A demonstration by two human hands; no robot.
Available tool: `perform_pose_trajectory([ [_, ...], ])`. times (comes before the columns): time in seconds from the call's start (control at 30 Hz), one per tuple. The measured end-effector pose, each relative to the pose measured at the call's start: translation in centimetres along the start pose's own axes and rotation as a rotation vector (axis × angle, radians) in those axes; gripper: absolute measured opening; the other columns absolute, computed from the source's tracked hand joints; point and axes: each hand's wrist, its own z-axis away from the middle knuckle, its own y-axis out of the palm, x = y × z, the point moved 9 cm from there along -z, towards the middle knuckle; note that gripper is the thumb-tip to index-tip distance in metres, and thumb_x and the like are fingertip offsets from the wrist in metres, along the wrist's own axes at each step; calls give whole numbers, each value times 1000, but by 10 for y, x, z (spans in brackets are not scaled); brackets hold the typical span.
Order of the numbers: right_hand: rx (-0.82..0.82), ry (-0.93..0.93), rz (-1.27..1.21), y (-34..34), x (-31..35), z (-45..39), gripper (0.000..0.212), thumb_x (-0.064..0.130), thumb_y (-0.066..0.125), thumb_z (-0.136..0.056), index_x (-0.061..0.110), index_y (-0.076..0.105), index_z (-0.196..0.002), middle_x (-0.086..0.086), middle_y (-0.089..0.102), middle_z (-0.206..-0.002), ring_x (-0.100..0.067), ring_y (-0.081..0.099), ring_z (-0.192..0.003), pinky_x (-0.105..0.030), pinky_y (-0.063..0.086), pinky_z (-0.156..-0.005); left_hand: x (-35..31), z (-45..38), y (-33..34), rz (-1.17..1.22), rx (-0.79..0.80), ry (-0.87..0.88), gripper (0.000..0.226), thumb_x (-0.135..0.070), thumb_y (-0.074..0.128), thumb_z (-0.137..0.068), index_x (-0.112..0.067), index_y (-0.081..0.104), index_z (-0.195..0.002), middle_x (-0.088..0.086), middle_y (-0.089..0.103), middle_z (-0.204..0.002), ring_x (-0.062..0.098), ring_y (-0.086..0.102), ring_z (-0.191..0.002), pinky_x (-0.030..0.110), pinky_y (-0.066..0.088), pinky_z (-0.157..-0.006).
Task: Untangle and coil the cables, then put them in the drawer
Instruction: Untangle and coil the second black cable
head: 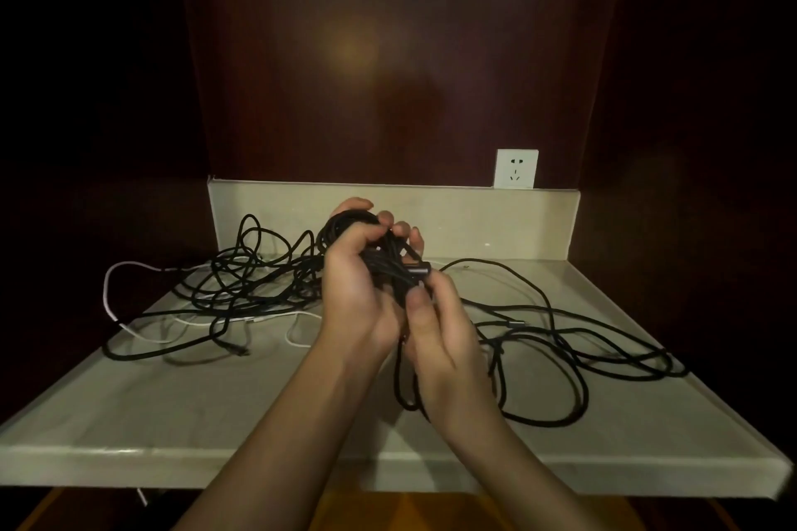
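Centrally, the left hand [358, 285] grips a coiled black cable bundle [379, 246] above the marble counter [258, 401], while right hand [440, 328] fingers pinch its connector end [420, 270]; tangled black cables [241, 272] sprawl left and right.

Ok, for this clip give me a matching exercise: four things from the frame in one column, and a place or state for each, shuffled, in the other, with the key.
Things:
1. coiled black bundle
2. white cable
3. wall socket
4. loose black loops

Place or state:
A. lying on the countertop, right of the hands
B. on the dark wall, above the backsplash
C. gripped in the left hand, with the right hand pinching its end
D. running through the tangle on the left of the countertop

Pairs: 1-C, 2-D, 3-B, 4-A
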Motion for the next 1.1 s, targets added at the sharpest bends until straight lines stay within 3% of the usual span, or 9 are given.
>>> perform_pose_trajectory([
  [0.1,20,-10,5,1,-1,4,25,45,37,-97,45,52,-118,30,63,-111,8,58,-108,-11,44,-87,0,4,-5,-43,-39,-20,9,-14,55,-85,-16,53,-76,4,50,-74,18,51,-64,30,48,-71],
  [0.2,73,147,-106,7,-24,3,29,55,38,-93,55,47,-121,21,63,-121,-1,57,-118,-39,44,-105,1,6,-15,-78,-121,-38,44,-58,56,-89,-18,54,-72,3,51,-71,21,54,-64,36,49,-77],
  [0.27,66,186,-113,8,-29,3,30,62,39,-84,67,42,-113,22,61,-119,-3,58,-115,-47,44,-105,0,8,-20,-49,-151,-46,61,-74,43,-88,-16,55,-72,6,54,-70,28,64,-71,42,51,-86],
  [0.37,53,168,-39,8,-24,1,32,67,34,-78,71,37,-109,35,59,-108,1,58,-110,-45,48,-100,-1,10,-20,-82,-172,-30,53,-57,34,-100,-15,55,-74,9,63,-81,37,73,-97,48,50,-98],
  [0.5,33,76,94,6,-8,-2,65,80,33,-79,43,39,-132,29,61,-116,12,57,-107,-19,50,-88,-4,10,-16,19,-170,42,39,-35,36,-101,-11,54,-76,17,73,-96,39,68,-111,47,42,-111],
  [0.73,-11,102,130,-1,-10,-4,52,67,36,-87,34,56,-123,16,66,-111,5,60,-102,-27,52,-86,-12,9,-13,-143,-78,195,23,-22,37,-104,-13,57,-96,12,61,-73,37,69,-95,44,48,-105],
  [0.97,-51,93,-158,-3,-17,-9,28,39,45,-92,30,64,-109,16,72,-103,-1,65,-102,-18,49,-86,2,15,-11,-217,54,60,30,-44,50,-93,-17,53,-79,16,69,-103,41,62,-120,45,38,-107],
  [1.03,-65,100,-170,-4,-21,-8,31,41,44,-92,29,64,-113,16,72,-105,-1,65,-103,-20,49,-88,6,16,-8,-274,96,24,23,-40,62,-87,-20,54,-84,20,68,-120,38,59,-125,44,38,-110],
  [1.1,-43,132,-189,-1,-24,-8,34,44,43,-93,29,63,-116,16,72,-106,-1,65,-104,-25,51,-91,6,13,-18,-349,25,44,24,-21,76,-80,-19,55,-92,18,70,-111,37,62,-122,40,43,-105],
])
